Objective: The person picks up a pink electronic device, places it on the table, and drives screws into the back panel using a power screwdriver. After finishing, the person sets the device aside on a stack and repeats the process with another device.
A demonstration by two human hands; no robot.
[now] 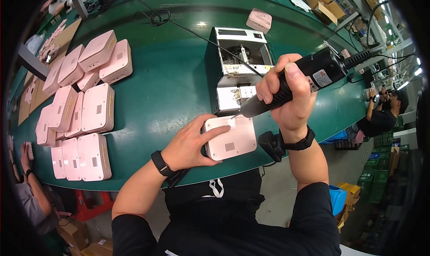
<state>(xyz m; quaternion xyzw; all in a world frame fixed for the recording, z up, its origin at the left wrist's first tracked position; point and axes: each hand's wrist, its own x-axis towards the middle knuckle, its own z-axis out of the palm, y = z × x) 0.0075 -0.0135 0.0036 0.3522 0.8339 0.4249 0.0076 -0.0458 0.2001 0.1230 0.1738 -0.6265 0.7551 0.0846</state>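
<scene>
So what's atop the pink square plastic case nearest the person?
On the case rests part of the left hand; over its far edge, a black cylindrical screwdriver. The surface beneath the fingers is hidden.

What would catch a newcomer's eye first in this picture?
Probably the black power tool gripped in the right hand, its tip angled down at the far edge of a pink case that the left hand holds near the table's front edge. Next comes the pile of pink cases at the left, then the black-and-white machine just beyond the held case.
</scene>
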